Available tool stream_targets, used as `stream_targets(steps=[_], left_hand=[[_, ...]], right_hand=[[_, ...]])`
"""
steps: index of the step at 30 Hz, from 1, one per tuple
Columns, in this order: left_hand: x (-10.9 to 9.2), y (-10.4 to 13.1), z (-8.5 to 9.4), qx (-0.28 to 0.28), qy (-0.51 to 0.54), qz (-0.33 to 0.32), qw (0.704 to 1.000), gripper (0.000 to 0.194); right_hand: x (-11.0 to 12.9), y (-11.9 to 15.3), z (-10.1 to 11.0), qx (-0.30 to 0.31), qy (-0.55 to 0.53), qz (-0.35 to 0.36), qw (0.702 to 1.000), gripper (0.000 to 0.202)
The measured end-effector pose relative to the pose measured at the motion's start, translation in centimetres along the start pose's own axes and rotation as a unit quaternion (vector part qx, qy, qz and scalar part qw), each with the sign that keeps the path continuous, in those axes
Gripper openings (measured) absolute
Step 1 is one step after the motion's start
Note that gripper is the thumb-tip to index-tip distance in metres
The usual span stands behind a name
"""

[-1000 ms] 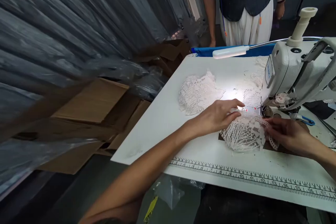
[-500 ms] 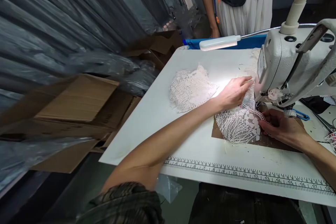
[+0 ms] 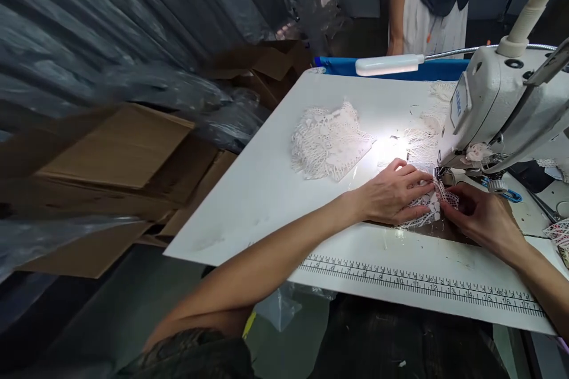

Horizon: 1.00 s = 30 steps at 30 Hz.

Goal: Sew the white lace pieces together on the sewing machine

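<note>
A piece of white lace (image 3: pixel 427 204) lies under the needle area of a white sewing machine (image 3: pixel 484 103). My left hand (image 3: pixel 391 194) rests on the lace just left of the presser foot, its fingers stretched out and slightly apart. From the right, my right hand (image 3: pixel 486 219) pinches the lace's netted edge between thumb and fingers, close to the needle. More white lace (image 3: pixel 422 142) lies behind the foot, under the bright lamp light. A stack of lace pieces (image 3: pixel 326 142) sits apart on the left of the table.
A lamp (image 3: pixel 389 65) on a bendy arm hangs over the far edge. Printed ruler marks (image 3: pixel 418 281) run along the table's front (image 3: pixel 249 189). Scissors (image 3: pixel 543 208) and a blue clip (image 3: pixel 511 195) lie right. Cardboard boxes (image 3: pixel 120 145) stand left; a person (image 3: pixel 427 18) stands behind.
My left hand has come back toward me from behind the foot and now lies on the front lace. Less of that lace shows in front. The view has shifted, and the person behind has moved.
</note>
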<state>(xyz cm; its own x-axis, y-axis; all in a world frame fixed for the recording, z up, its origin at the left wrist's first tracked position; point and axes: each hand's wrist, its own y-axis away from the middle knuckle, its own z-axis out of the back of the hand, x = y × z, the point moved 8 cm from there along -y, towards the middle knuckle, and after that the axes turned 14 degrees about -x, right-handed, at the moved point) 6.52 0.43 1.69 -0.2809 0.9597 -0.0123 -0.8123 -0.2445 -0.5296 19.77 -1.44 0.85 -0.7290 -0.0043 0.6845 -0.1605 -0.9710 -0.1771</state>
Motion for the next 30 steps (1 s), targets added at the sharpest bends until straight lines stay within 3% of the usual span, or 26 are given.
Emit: stream_targets(steps=[3, 6, 10, 15, 19, 24, 30], left_hand=[[0.6, 0.0, 1.0, -0.077, -0.003, 0.027, 0.997, 0.037], [0.4, 0.0, 1.5, -0.123, -0.016, 0.029, 0.992, 0.026], [-1.3, -0.1, 0.9, -0.112, 0.014, -0.028, 0.993, 0.02], [-1.4, -0.1, -0.3, -0.07, 0.054, -0.008, 0.996, 0.022], [-0.8, 0.2, -0.6, -0.045, 0.077, 0.022, 0.996, 0.025], [-0.4, 0.4, -0.4, -0.027, 0.08, 0.017, 0.996, 0.026], [-0.6, -0.1, 0.8, -0.058, 0.06, -0.019, 0.996, 0.024]], right_hand=[[-0.7, 0.4, -0.1, 0.017, -0.024, -0.039, 0.999, 0.04], [-0.3, 0.8, -0.1, -0.001, -0.043, -0.006, 0.999, 0.036], [1.5, 1.7, -0.6, -0.041, 0.029, 0.126, 0.991, 0.03], [2.2, 2.3, -1.5, -0.022, 0.084, 0.185, 0.979, 0.032], [1.7, 1.1, -0.8, 0.048, -0.005, 0.161, 0.986, 0.033], [-1.1, -1.2, 0.2, 0.09, 0.061, 0.059, 0.992, 0.032], [-0.5, -1.0, -0.8, 0.086, 0.086, 0.175, 0.977, 0.042]])
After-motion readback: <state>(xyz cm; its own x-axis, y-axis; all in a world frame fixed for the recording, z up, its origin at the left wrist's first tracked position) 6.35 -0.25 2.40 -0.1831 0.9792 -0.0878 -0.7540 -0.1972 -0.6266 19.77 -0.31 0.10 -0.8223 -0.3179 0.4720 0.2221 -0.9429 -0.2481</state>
